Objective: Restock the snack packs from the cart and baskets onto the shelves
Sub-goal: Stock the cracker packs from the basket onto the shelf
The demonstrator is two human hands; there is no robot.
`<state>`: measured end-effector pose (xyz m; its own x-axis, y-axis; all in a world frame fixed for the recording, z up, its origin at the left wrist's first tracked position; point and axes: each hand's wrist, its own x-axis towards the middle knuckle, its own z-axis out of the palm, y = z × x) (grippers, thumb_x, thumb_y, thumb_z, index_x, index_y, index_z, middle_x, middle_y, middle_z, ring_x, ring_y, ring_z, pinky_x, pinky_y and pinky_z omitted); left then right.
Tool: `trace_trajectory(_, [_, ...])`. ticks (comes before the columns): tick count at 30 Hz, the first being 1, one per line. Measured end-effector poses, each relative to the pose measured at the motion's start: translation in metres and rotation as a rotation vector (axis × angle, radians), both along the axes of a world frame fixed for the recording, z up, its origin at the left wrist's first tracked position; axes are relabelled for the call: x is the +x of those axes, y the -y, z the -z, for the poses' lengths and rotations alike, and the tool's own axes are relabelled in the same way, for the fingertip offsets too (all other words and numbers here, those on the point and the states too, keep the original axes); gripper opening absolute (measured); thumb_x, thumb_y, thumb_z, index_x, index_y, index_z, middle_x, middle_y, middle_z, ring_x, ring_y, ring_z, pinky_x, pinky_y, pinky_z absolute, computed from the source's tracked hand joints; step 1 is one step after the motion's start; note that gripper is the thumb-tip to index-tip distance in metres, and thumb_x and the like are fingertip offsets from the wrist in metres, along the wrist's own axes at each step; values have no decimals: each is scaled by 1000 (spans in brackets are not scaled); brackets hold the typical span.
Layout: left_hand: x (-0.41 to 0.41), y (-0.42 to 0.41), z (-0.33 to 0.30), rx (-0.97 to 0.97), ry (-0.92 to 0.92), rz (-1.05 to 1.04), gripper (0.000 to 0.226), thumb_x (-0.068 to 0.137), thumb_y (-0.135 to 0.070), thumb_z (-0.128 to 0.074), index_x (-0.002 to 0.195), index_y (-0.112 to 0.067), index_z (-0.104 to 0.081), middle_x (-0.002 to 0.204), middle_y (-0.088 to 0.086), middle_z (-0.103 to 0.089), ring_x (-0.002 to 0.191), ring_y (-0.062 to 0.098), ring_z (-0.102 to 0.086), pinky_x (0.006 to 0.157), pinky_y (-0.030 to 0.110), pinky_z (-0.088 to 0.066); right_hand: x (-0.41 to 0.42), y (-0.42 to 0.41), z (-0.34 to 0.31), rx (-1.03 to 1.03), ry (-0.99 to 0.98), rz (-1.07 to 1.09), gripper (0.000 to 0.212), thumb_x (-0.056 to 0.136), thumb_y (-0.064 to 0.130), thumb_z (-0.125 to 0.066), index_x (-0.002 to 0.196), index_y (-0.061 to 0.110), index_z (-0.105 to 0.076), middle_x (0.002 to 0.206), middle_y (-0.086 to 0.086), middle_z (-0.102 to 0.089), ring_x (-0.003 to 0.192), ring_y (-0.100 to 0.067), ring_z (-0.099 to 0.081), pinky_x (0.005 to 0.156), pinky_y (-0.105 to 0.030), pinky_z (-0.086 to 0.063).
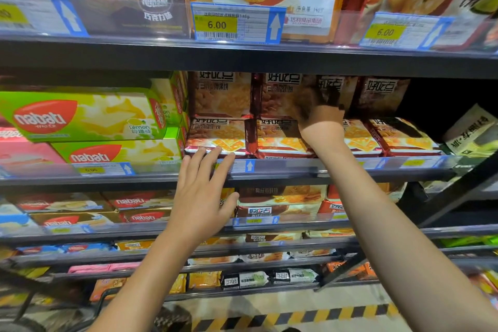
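Left hand open, fingers straight, tips just at front edge of a cracker pack on the middle shelf. Right hand reaches deep into same shelf among upright cracker packs (fingers in shadow, grip unclear). Green wafer boxes to the left; yellow price tag above.

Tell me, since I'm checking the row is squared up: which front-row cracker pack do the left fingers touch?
The leftmost front-row cracker pack, right beside the green lemon wafer boxes. The left hand lays straight fingers on its front edge; the other packs are untouched by it.
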<state>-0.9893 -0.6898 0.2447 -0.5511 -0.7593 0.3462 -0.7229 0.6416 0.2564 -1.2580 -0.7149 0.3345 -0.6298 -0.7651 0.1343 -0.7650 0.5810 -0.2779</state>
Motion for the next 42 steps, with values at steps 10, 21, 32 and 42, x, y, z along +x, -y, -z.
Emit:
trace_trajectory(10, [-1,1,2,-10,1,-3,77,94,-42,-65,159,-24,-28,164,5,-26,156,31,-11,125,42,15,42,-26,12,95,-71,-282,52,103,62,-35,144,36,-51,159,-8,-36,151,-38,-23,117,-53,-35])
trace_trajectory(21, [-3,-1,3,-48,-36,-1,77,89,-35,-73,155,-18,-37,160,10,-34,153,35,-19,125,46,7,40,-13,17,198,-96,-334,56,98,72,-25,149,50,-35,157,-5,-31,149,-39,-18,122,-58,-23])
trace_trajectory(32, [-1,0,2,-15,55,-12,74,94,-51,-48,159,-23,-29,165,6,-25,157,31,-9,125,44,13,54,-29,11,102,-123,-407,57,103,65,-27,100,25,-67,106,-6,-66,111,-34,-61,99,-49,-42])
trace_trajectory(42, [-2,-26,-6,0,145,-146,76,98,-65,-14,164,-28,-14,172,10,-2,158,35,7,125,52,3,64,-100,61,-223,-211,-647,50,104,42,-41,141,14,-60,145,-6,-55,136,-31,-45,117,-53,-33])
